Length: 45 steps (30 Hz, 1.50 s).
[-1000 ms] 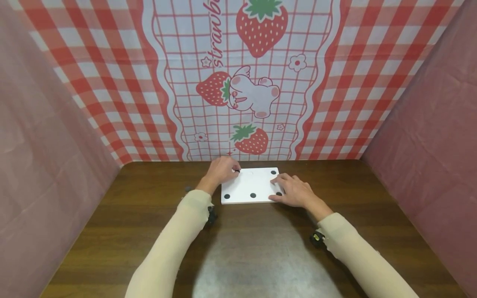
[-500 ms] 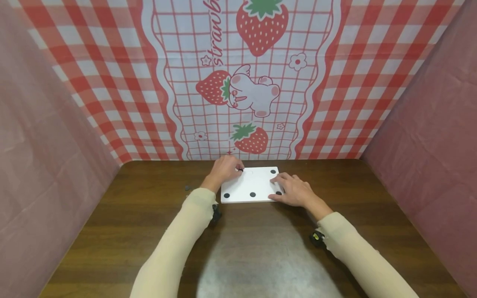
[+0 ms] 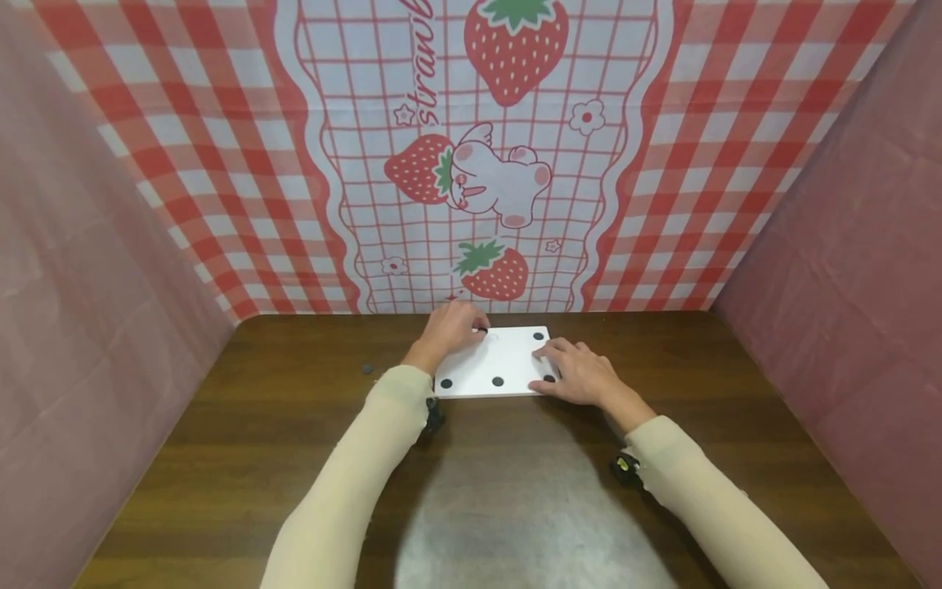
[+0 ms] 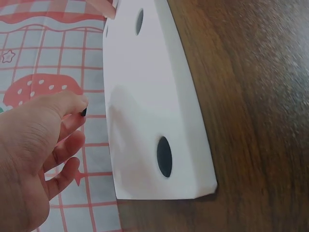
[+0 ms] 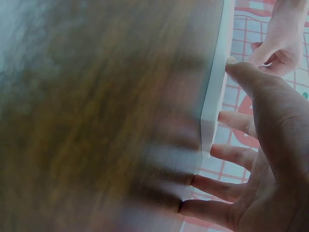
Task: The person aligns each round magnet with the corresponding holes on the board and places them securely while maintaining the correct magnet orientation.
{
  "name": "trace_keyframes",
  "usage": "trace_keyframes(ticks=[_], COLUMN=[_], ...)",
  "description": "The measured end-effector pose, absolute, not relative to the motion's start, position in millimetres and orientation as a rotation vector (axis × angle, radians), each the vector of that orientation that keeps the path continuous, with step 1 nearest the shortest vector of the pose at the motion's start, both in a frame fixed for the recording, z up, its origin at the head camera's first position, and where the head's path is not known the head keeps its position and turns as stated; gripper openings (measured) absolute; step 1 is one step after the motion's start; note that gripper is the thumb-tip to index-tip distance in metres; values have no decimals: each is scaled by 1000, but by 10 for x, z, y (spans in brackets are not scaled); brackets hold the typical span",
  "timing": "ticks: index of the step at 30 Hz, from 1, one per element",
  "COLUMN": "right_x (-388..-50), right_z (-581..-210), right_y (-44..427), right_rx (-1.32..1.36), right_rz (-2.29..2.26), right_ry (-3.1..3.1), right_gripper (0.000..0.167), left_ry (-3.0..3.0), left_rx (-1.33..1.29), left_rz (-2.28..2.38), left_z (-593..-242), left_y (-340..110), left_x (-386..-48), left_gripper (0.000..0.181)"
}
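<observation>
A white rectangular board (image 3: 508,357) lies on the wooden table near its back edge. Black round spots show on it, such as the front-left one (image 3: 446,384) and the back-right one (image 3: 538,336). Near the middle of its back edge is a faint circular outline (image 3: 493,337). My left hand (image 3: 450,331) pinches a small black disc (image 4: 84,112) between thumb and index finger, over the board's back-left part, whose surface it hides. My right hand (image 3: 583,375) is spread at the board's right end, its thumb at the front edge and its fingertips touching the board and table.
A small dark disc (image 3: 367,370) lies on the table (image 3: 294,425) left of the board. A strawberry-print checked cloth (image 3: 500,188) hangs right behind the table. Pink cloth walls (image 3: 846,270) close in both sides.
My left hand has shifted slightly right along the board's back edge with the black disc, toward the circular outline. My right hand and the board hold their places.
</observation>
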State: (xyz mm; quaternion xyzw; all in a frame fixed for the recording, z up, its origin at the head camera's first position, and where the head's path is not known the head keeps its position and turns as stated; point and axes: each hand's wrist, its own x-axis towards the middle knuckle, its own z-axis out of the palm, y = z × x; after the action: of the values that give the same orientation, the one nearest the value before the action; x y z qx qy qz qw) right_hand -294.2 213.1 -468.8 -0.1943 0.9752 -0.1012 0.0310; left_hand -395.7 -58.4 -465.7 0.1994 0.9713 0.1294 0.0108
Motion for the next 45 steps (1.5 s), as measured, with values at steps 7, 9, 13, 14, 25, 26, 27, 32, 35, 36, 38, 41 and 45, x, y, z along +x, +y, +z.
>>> trace_keyframes(ticks=[7, 9, 13, 14, 25, 26, 27, 32, 35, 36, 38, 41, 45], right_x=[-2947, -2947, -2942, -2945, -2956, -2950, -2944, -2927, -2930, -2931, -2932, -2934, -2936], right_z=[-4696, -4695, -4682, -4681, -4674, -4673, -4669, -4657, -4654, -4654, -4652, -4661, -4674], right_y=[2124, 2124, 2129, 2128, 2122, 2122, 2121, 2119, 2117, 2116, 2117, 2120, 2123], right_rx=[-601, -598, -596, -602, -613, -608, -603, -598, -590, -589, -583, -583, -581], right_rz=[-310, -308, -306, -304, -311, -312, -312, -306, -314, -315, -317, -312, -311], right_ry=[2994, 2995, 2998, 3000, 3000, 2999, 2998, 2996, 2991, 2989, 2987, 2989, 2991], right_gripper=[71, 70, 70, 70, 71, 71, 71, 71, 71, 72, 72, 72, 71], left_ry=[3083, 3100, 3089, 3089, 3105, 3096, 3089, 3071, 3084, 3095, 3071, 3058, 3056], left_rx=[578, 573, 568, 570, 601, 594, 595, 570, 595, 609, 608, 602, 588], left_rz=[412, 425, 458, 465, 508, 506, 510, 522, 528, 560, 578, 621, 607], left_z=[-4657, -4693, -4619, -4625, -4928, -4896, -4868, -4812, -4910, -4974, -4922, -4947, -5053], left_y=[-547, -540, -521, -517, -468, -454, -441, -406, -410, -419, -417, -419, -429], left_x=[-3906, -3944, -3910, -3921, -4209, -4175, -4148, -4049, -4108, -4148, -4097, -4080, -4131], left_gripper=[21, 20, 21, 20, 17, 17, 17, 17, 17, 16, 17, 14, 14])
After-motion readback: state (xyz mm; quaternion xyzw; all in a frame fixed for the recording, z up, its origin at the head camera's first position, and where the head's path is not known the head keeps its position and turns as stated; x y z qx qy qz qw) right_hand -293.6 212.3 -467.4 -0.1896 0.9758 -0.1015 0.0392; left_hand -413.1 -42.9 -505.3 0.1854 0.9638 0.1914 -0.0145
